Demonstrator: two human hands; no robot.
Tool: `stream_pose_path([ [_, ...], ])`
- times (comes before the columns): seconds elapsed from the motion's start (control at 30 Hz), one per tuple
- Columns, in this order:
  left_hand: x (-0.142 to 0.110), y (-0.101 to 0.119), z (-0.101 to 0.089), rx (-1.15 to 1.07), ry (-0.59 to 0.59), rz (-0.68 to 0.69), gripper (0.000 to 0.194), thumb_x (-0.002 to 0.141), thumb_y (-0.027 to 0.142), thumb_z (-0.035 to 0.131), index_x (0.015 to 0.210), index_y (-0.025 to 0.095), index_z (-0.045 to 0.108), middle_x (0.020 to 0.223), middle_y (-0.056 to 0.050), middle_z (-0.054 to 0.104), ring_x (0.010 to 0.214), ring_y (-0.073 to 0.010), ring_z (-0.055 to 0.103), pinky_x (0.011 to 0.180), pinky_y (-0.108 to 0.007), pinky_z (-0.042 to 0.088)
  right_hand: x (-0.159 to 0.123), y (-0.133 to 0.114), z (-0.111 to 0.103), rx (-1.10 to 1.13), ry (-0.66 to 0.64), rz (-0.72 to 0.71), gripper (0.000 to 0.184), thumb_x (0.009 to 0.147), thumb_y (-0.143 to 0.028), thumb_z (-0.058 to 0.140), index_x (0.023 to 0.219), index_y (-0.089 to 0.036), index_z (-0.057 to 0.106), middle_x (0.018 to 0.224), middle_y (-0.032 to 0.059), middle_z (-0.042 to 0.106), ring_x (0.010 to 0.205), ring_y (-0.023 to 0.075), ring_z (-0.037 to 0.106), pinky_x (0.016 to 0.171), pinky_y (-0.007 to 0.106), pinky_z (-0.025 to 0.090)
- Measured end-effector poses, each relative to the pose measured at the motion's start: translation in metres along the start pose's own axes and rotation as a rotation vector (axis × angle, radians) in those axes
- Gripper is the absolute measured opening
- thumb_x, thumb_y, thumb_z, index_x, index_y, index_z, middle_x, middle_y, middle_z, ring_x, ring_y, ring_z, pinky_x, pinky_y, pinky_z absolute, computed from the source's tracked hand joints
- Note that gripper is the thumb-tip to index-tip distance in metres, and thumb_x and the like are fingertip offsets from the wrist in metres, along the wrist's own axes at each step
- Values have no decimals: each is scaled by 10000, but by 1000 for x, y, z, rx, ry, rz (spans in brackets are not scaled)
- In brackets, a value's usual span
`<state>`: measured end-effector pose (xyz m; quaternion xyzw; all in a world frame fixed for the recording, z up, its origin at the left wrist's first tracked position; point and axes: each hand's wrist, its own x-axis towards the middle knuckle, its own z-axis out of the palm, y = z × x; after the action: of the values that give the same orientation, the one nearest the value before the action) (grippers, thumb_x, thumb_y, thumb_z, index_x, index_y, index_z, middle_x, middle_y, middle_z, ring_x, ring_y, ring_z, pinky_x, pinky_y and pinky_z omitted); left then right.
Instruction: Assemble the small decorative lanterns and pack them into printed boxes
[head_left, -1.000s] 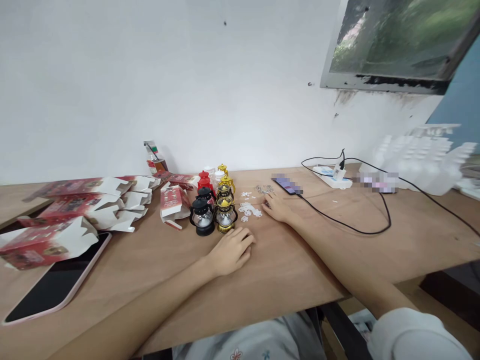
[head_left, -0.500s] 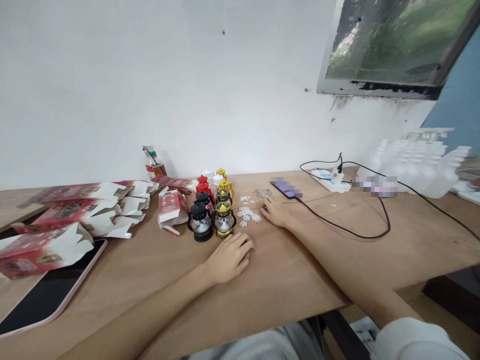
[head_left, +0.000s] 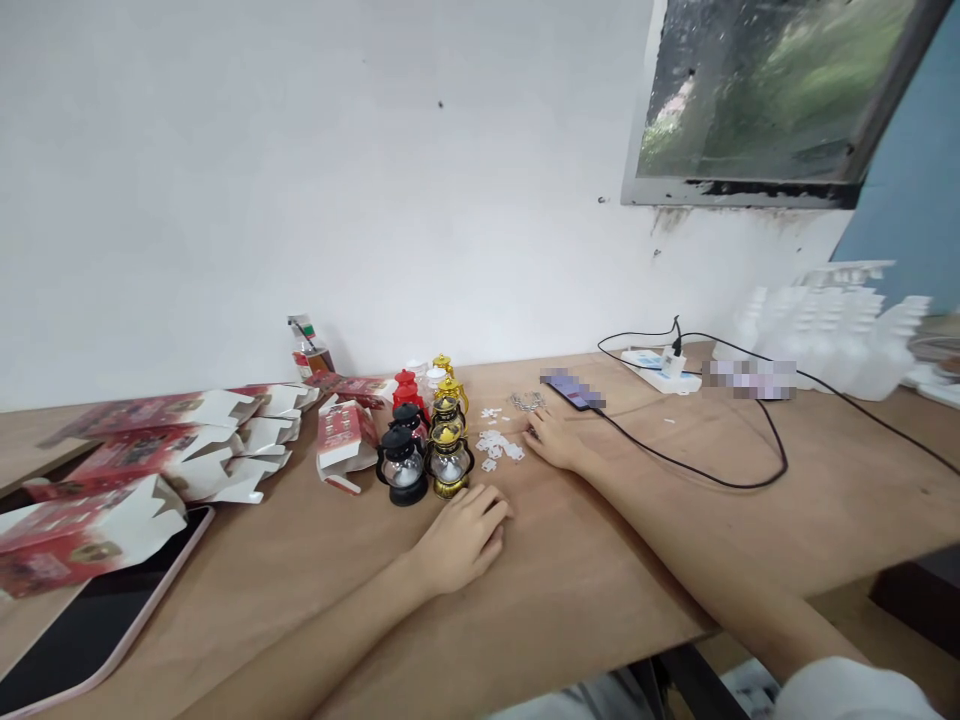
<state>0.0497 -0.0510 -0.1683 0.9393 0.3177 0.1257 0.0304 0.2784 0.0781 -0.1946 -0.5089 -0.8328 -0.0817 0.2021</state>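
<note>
My left hand (head_left: 461,540) lies on the wooden table with loosely bent fingers and nothing visible in them. Just beyond its fingertips stands a gold-and-black miniature lantern (head_left: 451,462), beside a black miniature lantern (head_left: 406,468). Behind these two are more small lanterns, among them a red one (head_left: 406,388) and a gold one (head_left: 450,388). My right hand (head_left: 553,440) rests palm down, its fingers spread, beside a scatter of small white plastic pieces (head_left: 498,445). Small metal wire pieces (head_left: 526,401) lie just past its fingertips. Nothing shows in this hand.
Opened red-and-white boxes (head_left: 97,535) pile up at left, partly over a large phone (head_left: 97,630). A smaller box (head_left: 345,440) and a bottle (head_left: 310,348) stand near the lanterns. A cabled phone (head_left: 571,388), a power strip (head_left: 660,370) and white plastic containers (head_left: 832,335) are at right.
The camera view has tilted slightly upward, so the table sits lower in the picture. Both hands and the lanterns keep their places on the table.
</note>
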Motion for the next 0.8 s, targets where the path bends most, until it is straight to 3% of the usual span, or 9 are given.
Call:
stream_pose_path([
  [0.8,0,0,1,-3,23,-6,173,864,144,399,987,184,514,1050,-77,573,955,-211,520,851,-355,432,-1,-5,-9,20,-5,6,131,899,-210,402,888,-164,525,973,110,583,926,232,522,837,371,427],
])
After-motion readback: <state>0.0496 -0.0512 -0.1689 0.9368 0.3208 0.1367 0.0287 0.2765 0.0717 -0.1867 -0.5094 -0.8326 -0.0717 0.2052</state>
